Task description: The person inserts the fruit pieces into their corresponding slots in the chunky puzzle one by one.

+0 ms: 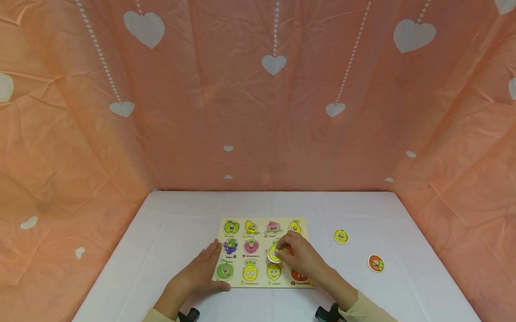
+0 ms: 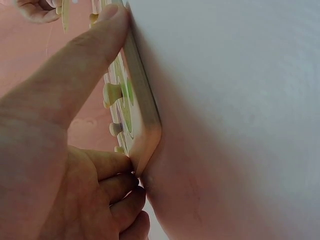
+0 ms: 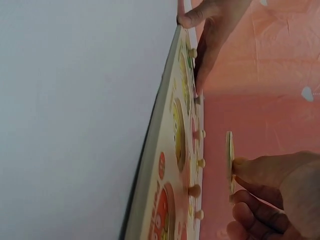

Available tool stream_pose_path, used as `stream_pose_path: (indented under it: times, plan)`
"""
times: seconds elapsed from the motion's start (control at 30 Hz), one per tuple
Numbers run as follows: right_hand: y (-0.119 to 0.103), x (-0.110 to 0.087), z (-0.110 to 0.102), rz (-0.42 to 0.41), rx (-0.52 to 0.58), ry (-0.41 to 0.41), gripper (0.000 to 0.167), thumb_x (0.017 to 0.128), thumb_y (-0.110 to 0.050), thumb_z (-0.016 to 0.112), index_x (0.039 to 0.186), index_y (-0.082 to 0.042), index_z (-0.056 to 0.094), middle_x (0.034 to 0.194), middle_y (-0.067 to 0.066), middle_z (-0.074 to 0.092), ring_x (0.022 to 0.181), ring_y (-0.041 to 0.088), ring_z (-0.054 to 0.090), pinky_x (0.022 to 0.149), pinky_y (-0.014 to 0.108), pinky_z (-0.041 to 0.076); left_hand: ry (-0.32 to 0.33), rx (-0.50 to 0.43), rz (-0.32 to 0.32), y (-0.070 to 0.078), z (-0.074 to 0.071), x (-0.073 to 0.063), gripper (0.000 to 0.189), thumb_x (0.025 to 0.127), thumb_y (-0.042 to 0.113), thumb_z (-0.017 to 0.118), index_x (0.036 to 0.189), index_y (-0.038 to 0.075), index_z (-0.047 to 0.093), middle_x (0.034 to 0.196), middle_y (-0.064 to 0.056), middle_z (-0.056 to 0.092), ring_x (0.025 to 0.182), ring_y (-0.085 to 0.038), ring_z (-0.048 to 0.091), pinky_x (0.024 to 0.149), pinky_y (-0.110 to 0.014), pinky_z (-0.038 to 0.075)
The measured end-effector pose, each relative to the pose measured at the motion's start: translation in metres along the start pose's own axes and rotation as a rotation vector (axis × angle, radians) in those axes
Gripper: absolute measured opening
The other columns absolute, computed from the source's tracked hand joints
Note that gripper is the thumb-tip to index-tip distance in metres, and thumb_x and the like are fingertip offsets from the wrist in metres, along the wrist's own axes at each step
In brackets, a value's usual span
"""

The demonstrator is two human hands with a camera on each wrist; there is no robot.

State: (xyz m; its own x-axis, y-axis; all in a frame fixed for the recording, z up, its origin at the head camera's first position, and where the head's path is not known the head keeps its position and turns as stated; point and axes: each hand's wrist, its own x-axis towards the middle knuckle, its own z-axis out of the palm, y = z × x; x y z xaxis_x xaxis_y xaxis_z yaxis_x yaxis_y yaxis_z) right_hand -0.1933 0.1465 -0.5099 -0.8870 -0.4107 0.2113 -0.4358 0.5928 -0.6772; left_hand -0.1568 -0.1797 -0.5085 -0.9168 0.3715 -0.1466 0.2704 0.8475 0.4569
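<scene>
A wooden fruit puzzle board (image 1: 262,283) lies on the white table. My left hand (image 1: 200,269) touches its near left corner, with extended fingers along the left side and the thumb at the front edge. Above the board's middle, my right hand (image 1: 300,253) pinches a yellow fruit puzzle piece (image 1: 274,256) with a pale rim. The right wrist view shows this puzzle piece (image 3: 229,157) edge-on and apart from the board; fingers hide its knob. Pictures on the board include an apple (image 1: 231,227), a strawberry (image 1: 251,246) and a pineapple (image 1: 250,270).
Right of the board lie two loose pieces: a round yellow one (image 1: 341,236) and a red-orange one (image 1: 376,263) with green on it. Several knobs, including one wooden knob (image 3: 194,190), stick up from the board. A pink cloth with hearts (image 1: 267,133) hangs around the table.
</scene>
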Motion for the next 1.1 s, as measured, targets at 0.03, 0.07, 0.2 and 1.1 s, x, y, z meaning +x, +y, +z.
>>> stream_pose_path:
  times: [0.03, 0.07, 0.2, 1.1]
  plan:
    - [-0.001, 0.0, 0.001, 0.006, 0.003, -0.008, 0.01, 0.096, -0.015, 0.083, 0.095, -0.018, 0.073, 0.098, -0.01, 0.06, 0.091, 0.01, 0.056, 0.081, 0.025, 0.055, 0.0, 0.0, -0.002, 0.0, 0.0, 0.0, 0.124, 0.077, 0.048, 0.095, 0.161, -0.016, 0.029, 0.172, -0.033, 0.023, 0.16, -0.046, 0.026, 0.131, -0.056, 0.027]
    - [-0.002, 0.001, 0.002, 0.009, 0.005, -0.014, 0.009, 0.096, -0.015, 0.082, 0.095, -0.017, 0.074, 0.097, -0.009, 0.06, 0.091, 0.01, 0.055, 0.08, 0.025, 0.055, -0.001, -0.001, -0.004, 0.0, 0.0, 0.0, 0.124, 0.077, 0.047, 0.096, 0.161, -0.016, 0.029, 0.172, -0.033, 0.023, 0.16, -0.046, 0.026, 0.131, -0.056, 0.027]
    - [-0.004, 0.003, 0.007, 0.011, -0.007, -0.029, 0.008, 0.095, -0.015, 0.083, 0.095, -0.017, 0.075, 0.096, -0.01, 0.06, 0.091, 0.01, 0.054, 0.079, 0.026, 0.054, -0.004, -0.002, -0.01, 0.001, 0.0, 0.0, 0.124, 0.077, 0.047, 0.096, 0.161, -0.015, 0.029, 0.173, -0.032, 0.023, 0.161, -0.045, 0.026, 0.132, -0.055, 0.027]
    - [-0.018, 0.008, 0.04, -0.117, -0.046, -0.197, 0.007, 0.098, -0.02, 0.08, 0.099, -0.015, 0.075, 0.095, -0.013, 0.059, 0.09, 0.001, 0.053, 0.083, 0.022, 0.054, -0.012, -0.007, -0.011, 0.001, -0.001, 0.0, 0.122, 0.078, 0.046, 0.096, 0.161, -0.015, 0.03, 0.172, -0.032, 0.024, 0.16, -0.046, 0.026, 0.131, -0.056, 0.027]
